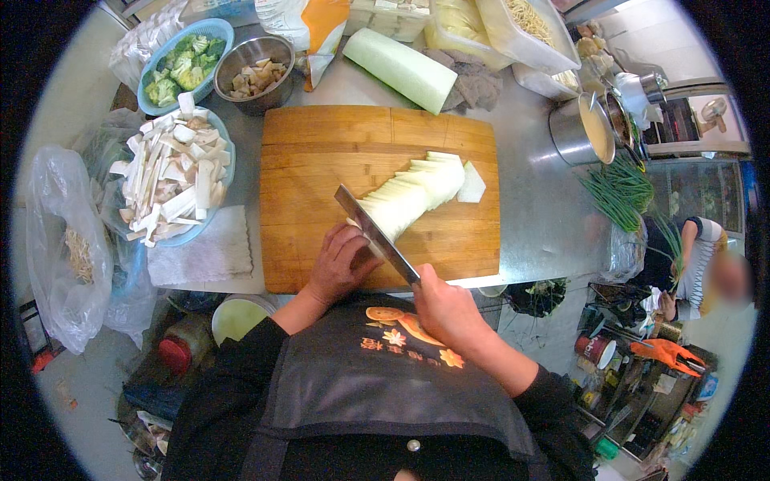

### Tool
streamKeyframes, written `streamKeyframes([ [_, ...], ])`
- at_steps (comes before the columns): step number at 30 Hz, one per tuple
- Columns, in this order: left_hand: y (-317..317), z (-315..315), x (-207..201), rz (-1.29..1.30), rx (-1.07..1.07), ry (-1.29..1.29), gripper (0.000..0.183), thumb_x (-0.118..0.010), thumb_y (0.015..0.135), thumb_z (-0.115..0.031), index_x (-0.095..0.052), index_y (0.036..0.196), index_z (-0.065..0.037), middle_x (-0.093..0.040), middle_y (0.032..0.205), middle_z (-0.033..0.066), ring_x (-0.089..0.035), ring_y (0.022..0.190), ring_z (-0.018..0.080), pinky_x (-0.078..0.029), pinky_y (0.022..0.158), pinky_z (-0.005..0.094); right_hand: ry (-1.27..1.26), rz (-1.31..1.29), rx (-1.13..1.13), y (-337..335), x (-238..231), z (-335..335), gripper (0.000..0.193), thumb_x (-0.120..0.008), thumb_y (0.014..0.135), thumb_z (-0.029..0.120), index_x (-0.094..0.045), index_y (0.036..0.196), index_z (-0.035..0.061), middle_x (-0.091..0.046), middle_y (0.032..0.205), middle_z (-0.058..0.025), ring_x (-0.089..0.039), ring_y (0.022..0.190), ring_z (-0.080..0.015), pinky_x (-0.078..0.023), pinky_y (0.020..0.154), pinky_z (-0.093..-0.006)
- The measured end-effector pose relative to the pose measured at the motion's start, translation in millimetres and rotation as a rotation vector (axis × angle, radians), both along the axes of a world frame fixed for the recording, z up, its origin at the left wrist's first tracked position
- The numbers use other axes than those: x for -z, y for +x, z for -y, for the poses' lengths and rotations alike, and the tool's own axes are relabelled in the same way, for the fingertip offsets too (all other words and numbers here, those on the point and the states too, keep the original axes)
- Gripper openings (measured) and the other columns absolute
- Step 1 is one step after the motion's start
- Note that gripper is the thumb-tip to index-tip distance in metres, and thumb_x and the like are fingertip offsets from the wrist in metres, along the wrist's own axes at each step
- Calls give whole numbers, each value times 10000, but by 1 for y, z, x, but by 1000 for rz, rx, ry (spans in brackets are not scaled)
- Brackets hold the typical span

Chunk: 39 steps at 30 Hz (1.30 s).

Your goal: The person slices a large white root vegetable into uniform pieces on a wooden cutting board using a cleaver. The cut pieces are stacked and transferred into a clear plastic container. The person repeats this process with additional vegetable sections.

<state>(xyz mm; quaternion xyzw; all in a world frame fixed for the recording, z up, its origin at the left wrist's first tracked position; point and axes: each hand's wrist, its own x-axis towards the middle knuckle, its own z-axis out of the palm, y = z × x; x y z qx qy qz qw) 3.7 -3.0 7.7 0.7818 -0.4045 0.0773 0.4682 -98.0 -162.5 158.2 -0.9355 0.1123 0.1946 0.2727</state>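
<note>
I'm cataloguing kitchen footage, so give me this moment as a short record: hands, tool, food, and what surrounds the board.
Left hand: fingers curled at the vegetable slices, beside the cleaver
Right hand: gripping the cleaver's handle
Tool: cleaver, angled across the near end of the slices
Food: thin, pale, overlapping slices on the wooden board
Left of board: pale strips heaped in a blue basket
Beyond board: large pale-green vegetable piece
Right of board: steel pot, long green stalks
</note>
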Motion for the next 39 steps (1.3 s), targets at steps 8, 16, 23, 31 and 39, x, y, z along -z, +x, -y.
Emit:
streamKeyframes([
  [8, 2, 0, 3, -12, 4, 2, 435, -789, 651, -204, -549, 985, -63, -549, 1027, 109, -510, 1023, 334, -411, 921, 435, 16, -30, 19, 3, 1, -1, 182, -481, 873, 135, -363, 977, 42, -575, 695, -256, -563, 643, -466, -436, 572, -555],
  [16, 2, -1, 8, 21, 6, -13, 439, -794, 633, -204, -562, 980, -68, -552, 1039, 104, -514, 1021, 334, -430, 900, 429, -22, -37, -57, 16, 6, -7, 126, -443, 830, 54, -360, 918, 19, -592, 737, -229, -598, 646, -431, -473, 554, -522],
  [23, 0, -2, 9, 13, -13, 21, 443, -796, 633, -213, -575, 988, -68, -556, 1059, 102, -516, 1031, 327, -427, 912, 428, -61, 15, -88, 20, 19, -9, 134, -442, 825, 47, -366, 932, 20, -589, 720, -213, -608, 636, -412, -481, 541, -507],
  [31, -3, -1, 8, -15, -33, 1, 443, -792, 637, -211, -571, 998, -83, -555, 1071, 92, -512, 1046, 311, -412, 931, 427, -38, 38, -79, 28, 25, -13, 140, -450, 810, 37, -379, 929, 16, -593, 721, -207, -613, 635, -405, -485, 528, -498],
  [39, -2, -3, 5, -12, -8, 11, 443, -791, 644, -183, -549, 1000, -79, -534, 1085, 103, -492, 1059, 329, -402, 930, 443, -93, 76, -100, 32, 52, -17, 163, -457, 800, 32, -417, 955, 5, -601, 719, -183, -629, 594, -361, -501, 489, -460],
])
